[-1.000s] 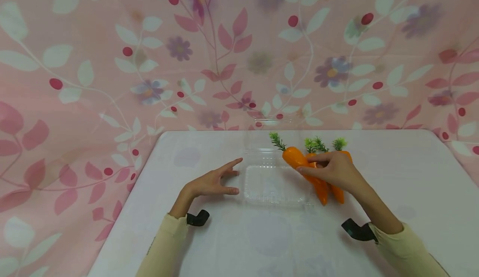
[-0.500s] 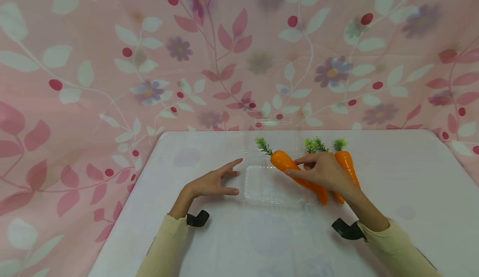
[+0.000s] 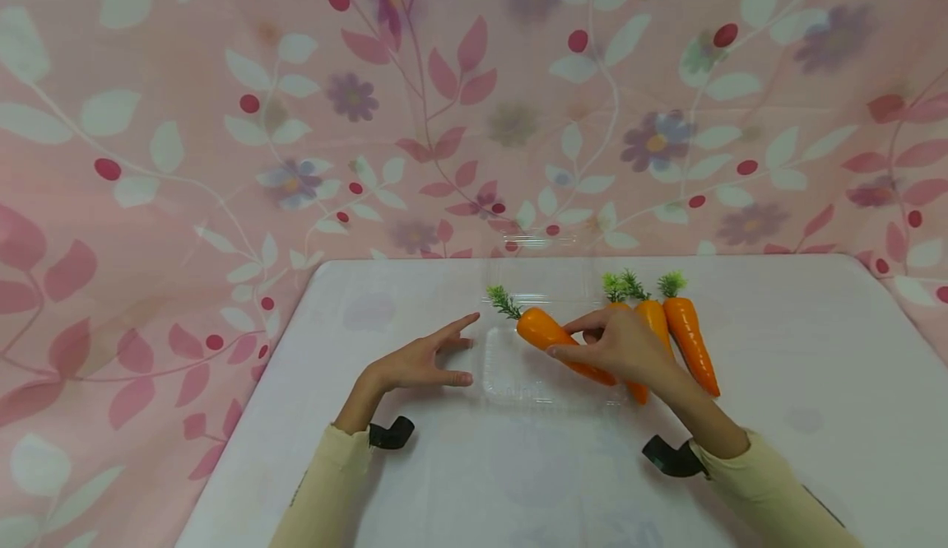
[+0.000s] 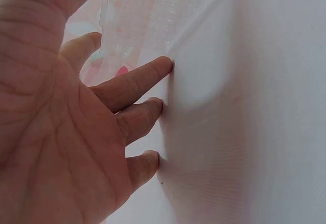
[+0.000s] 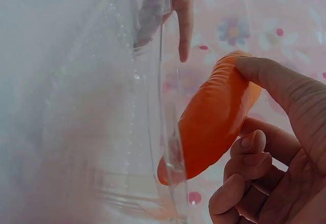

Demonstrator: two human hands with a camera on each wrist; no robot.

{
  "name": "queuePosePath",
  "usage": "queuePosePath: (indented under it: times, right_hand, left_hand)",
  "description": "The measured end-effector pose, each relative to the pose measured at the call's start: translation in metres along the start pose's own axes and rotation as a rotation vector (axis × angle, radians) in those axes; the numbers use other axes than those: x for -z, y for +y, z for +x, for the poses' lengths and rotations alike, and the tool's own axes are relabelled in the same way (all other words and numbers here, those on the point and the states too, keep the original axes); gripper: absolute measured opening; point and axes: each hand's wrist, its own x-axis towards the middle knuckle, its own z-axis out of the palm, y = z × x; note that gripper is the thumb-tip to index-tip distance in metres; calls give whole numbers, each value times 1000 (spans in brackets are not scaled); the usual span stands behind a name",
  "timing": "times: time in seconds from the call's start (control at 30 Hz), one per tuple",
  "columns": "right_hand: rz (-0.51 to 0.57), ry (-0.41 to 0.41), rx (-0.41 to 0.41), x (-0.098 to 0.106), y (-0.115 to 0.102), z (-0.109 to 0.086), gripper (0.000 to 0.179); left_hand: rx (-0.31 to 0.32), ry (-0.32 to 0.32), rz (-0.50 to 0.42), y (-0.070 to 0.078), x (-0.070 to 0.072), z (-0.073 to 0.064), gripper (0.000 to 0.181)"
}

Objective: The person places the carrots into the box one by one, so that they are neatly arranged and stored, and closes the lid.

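My right hand [image 3: 618,346] pinches an orange toy carrot [image 3: 544,330] with a green leafy top between thumb and fingers. The carrot slants over a clear plastic clamshell box [image 3: 511,379], its leaves toward the upper left. In the right wrist view the carrot's [image 5: 216,117] narrow end overlaps the box's rim. My left hand [image 3: 418,363] stays at the box's left side with fingers spread, holding nothing. The left wrist view shows that hand's [image 4: 56,112] fingertips at the white tabletop, close to the clear plastic.
Beside my right hand lie more carrots [image 3: 692,342], partly hidden by it. The box's raised clear lid [image 3: 541,276] stands behind its base. A pink floral curtain [image 3: 444,104] hangs behind the white table [image 3: 800,350].
My right hand has carried the carrot leftward, away from the other carrots and over the box. The left hand has kept its place.
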Motion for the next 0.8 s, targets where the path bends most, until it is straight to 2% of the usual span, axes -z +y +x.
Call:
queuePosePath:
  times: [0.07,0.27,0.5,0.8]
  right_hand:
    - [10,-11,9,-3,1,1,45]
    - [-8,-51,-35,-12,1,0,47]
    - [-11,-49,-62,-21,1,0,39]
    - [-93,-59,-69,-33,2,0,36]
  left_hand:
    - [-3,1,5,0,0,0,91]
    - [-8,-4,3,-2,0,0,92]
    - [5,0,22,-1,1,0,92]
    - [32,4,25,-2,-1,0,93]
